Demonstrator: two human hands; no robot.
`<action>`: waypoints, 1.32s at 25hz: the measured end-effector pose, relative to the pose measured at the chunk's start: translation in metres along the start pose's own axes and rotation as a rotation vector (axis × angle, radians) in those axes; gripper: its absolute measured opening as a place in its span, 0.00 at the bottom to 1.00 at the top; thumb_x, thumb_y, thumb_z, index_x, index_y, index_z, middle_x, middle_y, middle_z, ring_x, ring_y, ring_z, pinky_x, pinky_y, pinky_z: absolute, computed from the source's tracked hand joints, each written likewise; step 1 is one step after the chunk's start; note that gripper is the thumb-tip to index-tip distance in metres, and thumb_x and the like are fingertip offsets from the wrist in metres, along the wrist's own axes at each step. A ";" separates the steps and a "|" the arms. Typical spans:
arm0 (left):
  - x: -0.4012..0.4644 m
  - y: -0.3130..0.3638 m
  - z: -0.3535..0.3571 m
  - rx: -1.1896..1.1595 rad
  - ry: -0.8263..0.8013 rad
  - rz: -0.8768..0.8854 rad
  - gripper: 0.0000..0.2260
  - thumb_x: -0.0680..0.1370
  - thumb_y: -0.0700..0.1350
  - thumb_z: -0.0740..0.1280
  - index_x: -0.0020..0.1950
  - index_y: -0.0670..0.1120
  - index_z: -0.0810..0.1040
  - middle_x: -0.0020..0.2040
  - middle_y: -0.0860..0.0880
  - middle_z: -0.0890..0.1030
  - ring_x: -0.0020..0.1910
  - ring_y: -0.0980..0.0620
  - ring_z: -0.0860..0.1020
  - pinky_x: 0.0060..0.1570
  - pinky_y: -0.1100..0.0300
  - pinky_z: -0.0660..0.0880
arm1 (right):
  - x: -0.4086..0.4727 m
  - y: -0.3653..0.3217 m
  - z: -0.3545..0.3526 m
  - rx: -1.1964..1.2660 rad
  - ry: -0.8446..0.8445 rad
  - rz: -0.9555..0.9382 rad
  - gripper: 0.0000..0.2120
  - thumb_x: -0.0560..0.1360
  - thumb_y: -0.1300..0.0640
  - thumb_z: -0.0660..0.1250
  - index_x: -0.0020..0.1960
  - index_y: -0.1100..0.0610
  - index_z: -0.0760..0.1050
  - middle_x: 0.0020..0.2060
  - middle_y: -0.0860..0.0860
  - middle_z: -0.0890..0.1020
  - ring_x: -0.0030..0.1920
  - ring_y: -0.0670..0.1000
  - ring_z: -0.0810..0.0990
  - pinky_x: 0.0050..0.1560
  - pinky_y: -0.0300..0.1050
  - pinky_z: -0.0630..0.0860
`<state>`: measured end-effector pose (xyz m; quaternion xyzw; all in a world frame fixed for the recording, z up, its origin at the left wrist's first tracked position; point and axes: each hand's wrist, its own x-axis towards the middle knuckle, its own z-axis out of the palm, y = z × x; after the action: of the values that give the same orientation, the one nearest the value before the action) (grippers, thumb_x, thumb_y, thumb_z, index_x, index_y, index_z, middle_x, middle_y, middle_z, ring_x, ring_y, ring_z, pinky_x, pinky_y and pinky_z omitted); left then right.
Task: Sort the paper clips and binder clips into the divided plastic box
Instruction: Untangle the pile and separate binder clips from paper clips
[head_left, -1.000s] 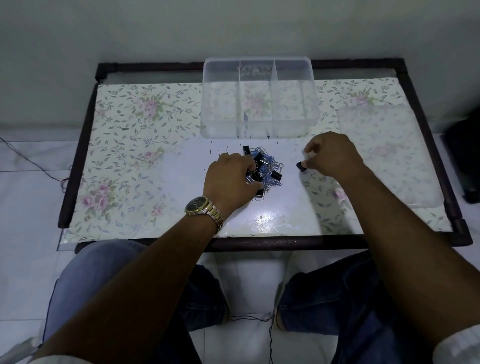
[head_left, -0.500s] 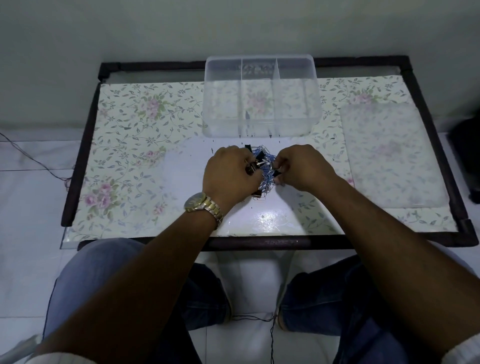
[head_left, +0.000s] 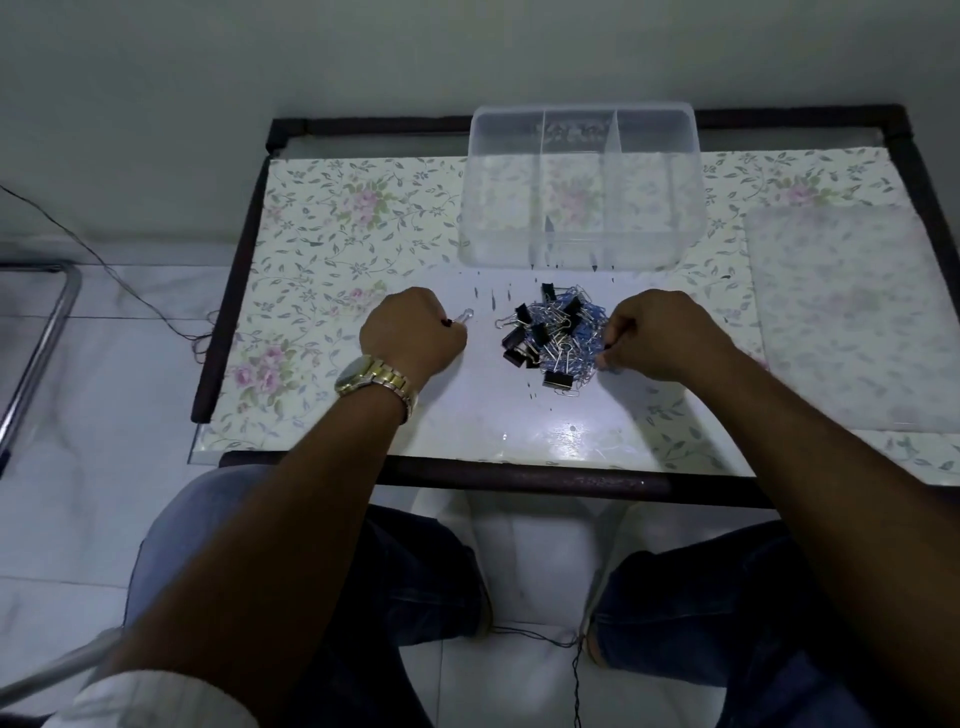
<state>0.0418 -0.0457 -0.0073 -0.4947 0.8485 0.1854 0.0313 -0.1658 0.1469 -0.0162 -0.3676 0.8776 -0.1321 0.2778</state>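
The left hand is curling its fingers tight around a black binder clip, whose wire handle loop is poking out past the knuckles toward the pile; a gold wristwatch is sitting on that wrist. The right hand is closing its fingertips on the right edge of the pile of clips, pinching at some blue paper clips there, though just what it is gripping is hidden under the fingers. The pile itself is lying between the two hands, apart from the left one and touching the right, a tangle of black binder clips and blue and silver paper clips on the bare white patch of the table. Just beyond the pile the clear divided plastic box is standing, its compartments showing nothing but the floral covering through the bottom. To the right a frosted flat lid is lying on the tabletop. The person's knees in blue jeans are showing below the table's dark front rail.
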 end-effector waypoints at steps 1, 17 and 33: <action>0.000 -0.001 0.002 0.031 -0.009 -0.006 0.11 0.74 0.55 0.72 0.50 0.50 0.82 0.48 0.50 0.84 0.49 0.46 0.82 0.45 0.56 0.78 | 0.000 0.000 -0.002 0.012 0.002 -0.012 0.12 0.64 0.51 0.84 0.40 0.50 0.82 0.37 0.42 0.82 0.44 0.49 0.82 0.41 0.43 0.74; -0.017 0.040 0.040 -0.107 -0.019 0.418 0.14 0.74 0.40 0.69 0.58 0.52 0.82 0.52 0.48 0.82 0.51 0.45 0.79 0.46 0.56 0.76 | -0.001 0.024 -0.031 -0.092 0.100 0.160 0.13 0.64 0.49 0.83 0.43 0.49 0.82 0.43 0.49 0.83 0.46 0.52 0.78 0.45 0.43 0.71; -0.004 0.014 -0.015 -0.027 0.031 0.256 0.10 0.67 0.53 0.74 0.43 0.49 0.85 0.38 0.52 0.83 0.39 0.51 0.81 0.40 0.59 0.78 | -0.009 0.000 -0.026 0.029 0.128 -0.111 0.15 0.68 0.43 0.81 0.47 0.47 0.82 0.41 0.45 0.81 0.41 0.49 0.79 0.41 0.45 0.73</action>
<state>0.0341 -0.0411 0.0115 -0.3855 0.9025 0.1916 -0.0124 -0.1754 0.1541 0.0084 -0.4023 0.8700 -0.1830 0.2187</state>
